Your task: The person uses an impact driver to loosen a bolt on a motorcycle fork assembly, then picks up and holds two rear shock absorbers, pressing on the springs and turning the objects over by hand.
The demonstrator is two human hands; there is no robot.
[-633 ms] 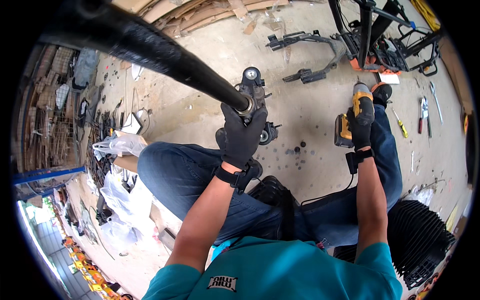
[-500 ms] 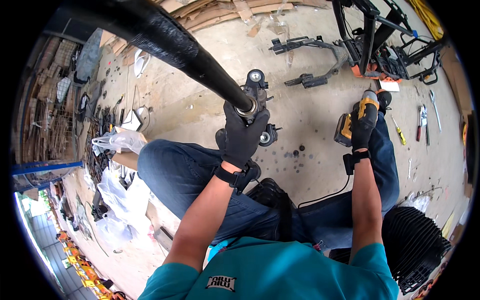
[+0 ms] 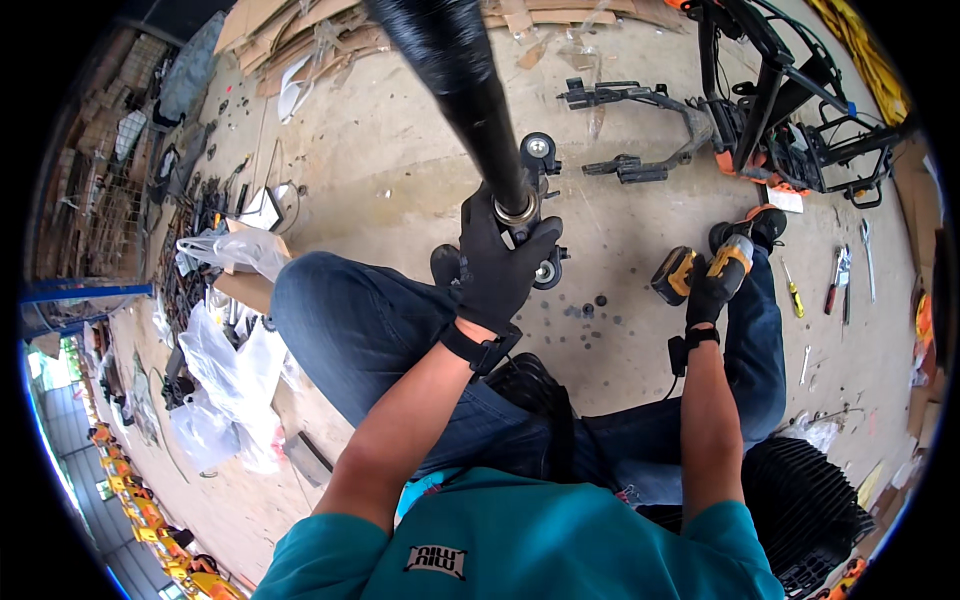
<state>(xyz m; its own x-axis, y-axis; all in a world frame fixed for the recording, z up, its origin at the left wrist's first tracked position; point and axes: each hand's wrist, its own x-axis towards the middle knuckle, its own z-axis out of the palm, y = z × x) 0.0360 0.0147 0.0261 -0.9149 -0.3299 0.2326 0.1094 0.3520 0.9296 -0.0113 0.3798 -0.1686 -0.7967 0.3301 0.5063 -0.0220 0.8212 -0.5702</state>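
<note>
My left hand [image 3: 492,262], in a black glove, is wrapped round the lower end of a long black metal tube [image 3: 478,115], close to its metal ring. Below the ring is a clamp-like bracket [image 3: 539,148] with round bolt eyes at both ends; my fingers cover its middle. The tube rises toward the top of the view. Over by my right shin, my gloved right hand [image 3: 707,298] grips a yellow and black cordless drill [image 3: 733,262] by its handle. The drill's battery end points left, and its front end is hard to make out.
Several dark spots and a small round part [image 3: 601,300] lie on the floor between my legs. A black metal frame [image 3: 765,110] stands far right. Nearby lie a yellow screwdriver [image 3: 795,300], pliers [image 3: 834,285] and a wrench [image 3: 868,260]. Plastic bags [image 3: 225,385] lie left.
The tube's upper part has swung to the right, and my left hand has shifted slightly right with it. My right hand has turned the drill and moved it slightly down.
</note>
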